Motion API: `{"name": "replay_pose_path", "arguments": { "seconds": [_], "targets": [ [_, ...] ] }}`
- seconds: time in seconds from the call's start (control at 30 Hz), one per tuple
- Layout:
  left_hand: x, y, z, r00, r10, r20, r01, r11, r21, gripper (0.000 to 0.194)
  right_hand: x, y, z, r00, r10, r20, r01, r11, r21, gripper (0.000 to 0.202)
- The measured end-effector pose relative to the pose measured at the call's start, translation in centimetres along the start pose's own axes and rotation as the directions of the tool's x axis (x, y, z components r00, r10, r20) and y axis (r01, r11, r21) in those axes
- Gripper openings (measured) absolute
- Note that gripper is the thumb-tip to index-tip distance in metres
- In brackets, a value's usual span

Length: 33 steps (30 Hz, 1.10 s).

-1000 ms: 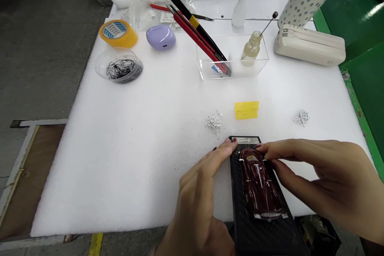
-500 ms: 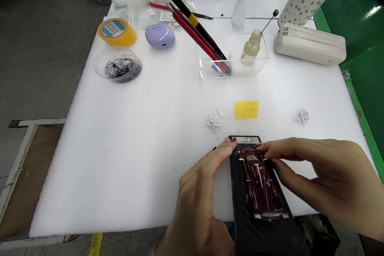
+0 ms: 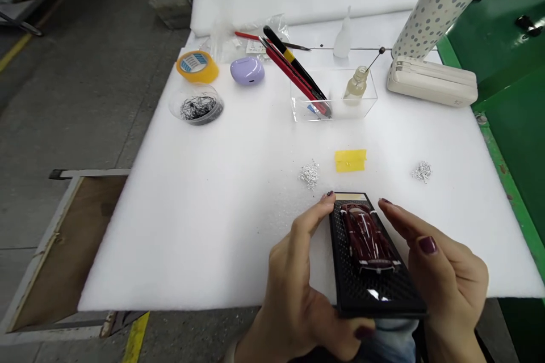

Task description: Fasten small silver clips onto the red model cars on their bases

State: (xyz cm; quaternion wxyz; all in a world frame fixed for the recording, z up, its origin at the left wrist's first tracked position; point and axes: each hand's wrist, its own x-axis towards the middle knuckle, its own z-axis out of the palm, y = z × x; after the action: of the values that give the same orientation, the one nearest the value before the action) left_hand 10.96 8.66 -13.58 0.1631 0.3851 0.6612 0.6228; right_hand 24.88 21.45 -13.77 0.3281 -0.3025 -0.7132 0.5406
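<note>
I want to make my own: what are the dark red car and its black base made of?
The car looks like painted metal or plastic, I can't tell which: its dark red body is glossy, with bright streaks. The base is probably plastic: black, finely patterned, and shiny where light glints on it.

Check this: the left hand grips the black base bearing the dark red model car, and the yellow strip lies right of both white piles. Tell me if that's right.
Not quite: in the head view, the yellow strip lies between the two white piles. The left hand does grip the black base bearing the dark red model car.
</note>
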Motion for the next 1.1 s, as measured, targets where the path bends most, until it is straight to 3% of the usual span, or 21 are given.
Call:
{"name": "replay_pose_path", "arguments": {
  "seconds": [0.13, 0.57, 0.83, 1.1],
  "targets": [
    [-0.3, 0.5, 0.4, 0.998, -0.061, -0.021, 0.061, 0.998, 0.010, 0.082, 0.2, -0.4, 0.4, 0.999, 0.026, 0.035, -0.026, 0.999, 0.019, 0.033],
    [-0.5, 0.3, 0.8, 0.996, -0.067, -0.062, 0.065, 0.997, -0.030, 0.082, 1.1, -1.1, 0.6, 0.994, -0.041, 0.104, 0.043, 0.999, -0.022, 0.032],
    [-0.4, 0.5, 0.8, 0.997, -0.051, -0.065, 0.051, 0.999, 0.007, 0.081, 0.1, -0.3, 0.5, 0.981, 0.101, -0.169, -0.069, 0.981, 0.183, 0.025],
    [-0.7, 0.3, 0.7, 0.999, -0.011, -0.051, 0.014, 0.998, 0.057, 0.080, -0.8, -2.4, -0.3, 0.978, 0.208, -0.005, -0.199, 0.946, 0.257, 0.020]
  ]
}}
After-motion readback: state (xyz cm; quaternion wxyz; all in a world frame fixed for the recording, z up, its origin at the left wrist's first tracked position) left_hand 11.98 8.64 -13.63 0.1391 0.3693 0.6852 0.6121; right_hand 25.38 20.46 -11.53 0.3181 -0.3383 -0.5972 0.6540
